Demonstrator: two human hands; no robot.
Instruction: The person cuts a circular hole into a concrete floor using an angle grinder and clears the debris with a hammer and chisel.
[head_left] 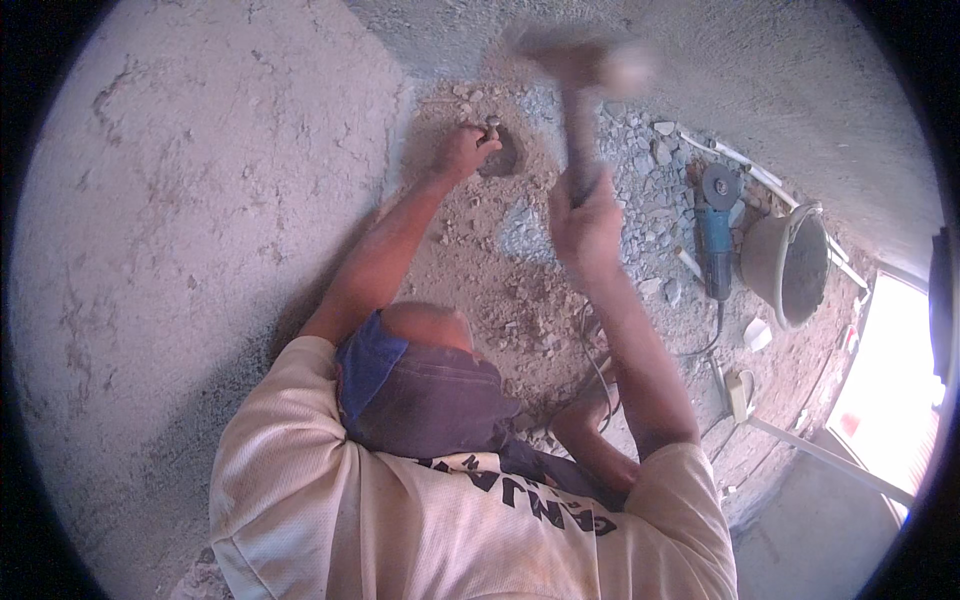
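My left hand (463,152) is closed around a short metal chisel (493,123), which stands in a hole (507,157) in the dirt floor near the wall corner. Only the chisel's top shows above my fingers; its tip is hidden. Raised to the right of it, my right hand (588,228) grips the handle of a hammer (580,125). The hammer's head is smeared by motion and is well apart from the chisel. Loose soil and broken stone lie around the hole.
A blue angle grinder (716,235) with a cord lies on rubble (650,165) to the right. Beside it a grey bucket (775,262) leans over, with white pipes (760,175) along the wall behind. A pale socket block (740,395) sits nearer me. Rough walls rise left and beyond.
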